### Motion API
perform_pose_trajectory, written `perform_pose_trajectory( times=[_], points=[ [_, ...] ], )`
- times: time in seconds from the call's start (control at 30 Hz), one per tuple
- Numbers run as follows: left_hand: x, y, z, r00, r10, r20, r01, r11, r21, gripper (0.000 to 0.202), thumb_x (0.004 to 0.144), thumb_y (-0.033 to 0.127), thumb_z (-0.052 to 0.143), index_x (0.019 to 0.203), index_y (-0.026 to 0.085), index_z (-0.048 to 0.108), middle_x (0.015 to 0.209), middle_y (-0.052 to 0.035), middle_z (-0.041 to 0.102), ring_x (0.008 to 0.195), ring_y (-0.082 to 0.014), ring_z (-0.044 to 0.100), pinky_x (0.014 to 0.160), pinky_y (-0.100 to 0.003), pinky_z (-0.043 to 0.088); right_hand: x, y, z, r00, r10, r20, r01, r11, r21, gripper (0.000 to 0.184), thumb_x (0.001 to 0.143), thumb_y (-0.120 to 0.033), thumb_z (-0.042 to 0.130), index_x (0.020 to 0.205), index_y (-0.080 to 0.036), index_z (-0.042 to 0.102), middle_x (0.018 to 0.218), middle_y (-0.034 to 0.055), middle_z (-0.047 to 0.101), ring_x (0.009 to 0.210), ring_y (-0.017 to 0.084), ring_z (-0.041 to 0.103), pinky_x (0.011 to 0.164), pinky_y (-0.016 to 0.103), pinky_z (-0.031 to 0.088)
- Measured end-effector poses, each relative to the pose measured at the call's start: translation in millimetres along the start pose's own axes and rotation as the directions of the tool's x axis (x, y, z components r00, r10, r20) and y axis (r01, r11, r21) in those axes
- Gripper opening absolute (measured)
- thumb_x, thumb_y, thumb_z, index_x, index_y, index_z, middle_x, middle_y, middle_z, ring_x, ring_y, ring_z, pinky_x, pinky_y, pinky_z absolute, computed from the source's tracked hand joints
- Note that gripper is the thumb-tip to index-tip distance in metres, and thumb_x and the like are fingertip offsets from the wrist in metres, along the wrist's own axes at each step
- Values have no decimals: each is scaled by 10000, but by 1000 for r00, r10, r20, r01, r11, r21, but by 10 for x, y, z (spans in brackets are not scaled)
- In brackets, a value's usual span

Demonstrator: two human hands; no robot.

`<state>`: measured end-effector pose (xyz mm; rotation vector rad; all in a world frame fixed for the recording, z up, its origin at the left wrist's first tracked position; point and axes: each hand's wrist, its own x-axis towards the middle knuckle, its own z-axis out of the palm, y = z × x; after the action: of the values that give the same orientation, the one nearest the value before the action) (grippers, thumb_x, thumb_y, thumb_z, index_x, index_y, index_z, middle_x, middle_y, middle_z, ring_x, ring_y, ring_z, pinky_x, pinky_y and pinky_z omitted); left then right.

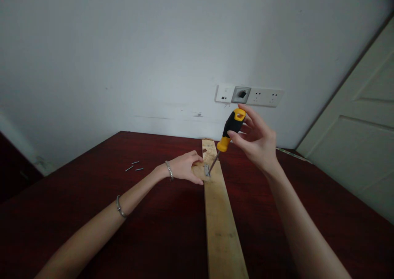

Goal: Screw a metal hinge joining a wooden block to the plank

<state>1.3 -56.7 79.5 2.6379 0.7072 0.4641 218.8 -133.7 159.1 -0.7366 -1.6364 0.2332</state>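
Note:
My right hand (258, 143) is closed around the handle of a yellow and black screwdriver (233, 125), which tilts with its shaft pointing down to the left. Its tip meets a small metal plate (206, 170), perhaps a hinge, lying on a long wooden plank (223, 221). From the left, my left hand (181, 167) grips a short piece of wood (198, 172) between thumb and fingers. That piece butts against the plank's left edge, under the metal plate. Whether a screw sits under the tip is too small to make out.
Several loose screws or nails (134, 166) lie on the dark red tabletop (166, 229), left of my left hand. Behind the table stands a white wall with a row of sockets (249, 96). A pale panelled door (363, 139) is at the right.

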Motion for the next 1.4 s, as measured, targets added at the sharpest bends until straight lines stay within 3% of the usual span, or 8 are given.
perform_pose_trajectory(
  times=[0.73, 1.03, 1.27, 1.4],
  points=[
    [-3, -13, 0, 998, 57, -2, -57, 998, -11, 660, 581, 497, 817, 1107, 152, 615, 1021, -78, 567, 923, -225, 579, 836, -344, 477, -14, 21, 12, 1000, 8, -8, -8, 999, -45, 612, 760, -353, 718, 1326, -310, 490, 1148, 50, 615, 875, 175, 641, 617, 271, 601],
    [-6, -60, 12, 995, 100, 25, -98, 992, -75, 643, 575, 463, 834, 1101, 159, 622, 1033, -74, 570, 934, -221, 581, 871, -354, 471, -12, 83, -2, 1000, 19, -4, -19, 999, -41, 614, 770, -335, 705, 1343, -320, 483, 1184, 54, 613, 898, 189, 649, 656, 306, 612],
    [-5, -105, 31, 996, 80, 31, -78, 995, -63, 640, 580, 461, 832, 1105, 162, 620, 1021, -66, 572, 913, -211, 581, 841, -334, 474, -20, 81, 17, 997, -13, -78, 10, 999, -42, 615, 779, -361, 698, 1349, -314, 470, 1266, 68, 576, 928, 189, 653, 667, 292, 606],
    [-4, -117, 39, 995, 92, 31, -90, 994, -68, 641, 580, 454, 834, 1107, 160, 618, 1021, -66, 570, 915, -210, 579, 848, -331, 471, -33, 78, 55, 999, -14, -50, 13, 999, -32, 612, 783, -345, 695, 1351, -319, 470, 1264, 67, 578, 939, 195, 652, 662, 296, 605]
  ],
)
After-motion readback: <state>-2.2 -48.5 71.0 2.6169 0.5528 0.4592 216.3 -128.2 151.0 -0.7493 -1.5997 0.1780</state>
